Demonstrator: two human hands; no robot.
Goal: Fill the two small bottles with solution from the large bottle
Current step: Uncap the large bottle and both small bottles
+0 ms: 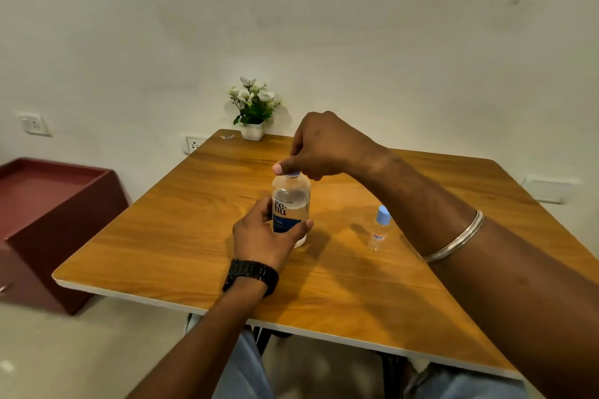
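Observation:
The large clear bottle (291, 201) with a white and blue label stands upright near the middle of the wooden table (162, 236). My left hand (262, 236) grips its lower body from the left. My right hand (321, 146) reaches over from the right and pinches the blue cap (294, 174) on top of it. One small clear bottle (380, 228) with a light blue cap stands upright to the right, under my right forearm. A second small bottle is not in sight.
A white pot with white flowers (254, 107) sits at the table's far edge by the wall. A dark red cabinet (48, 220) stands left of the table. Wall sockets (194, 143) lie behind the table's left corner.

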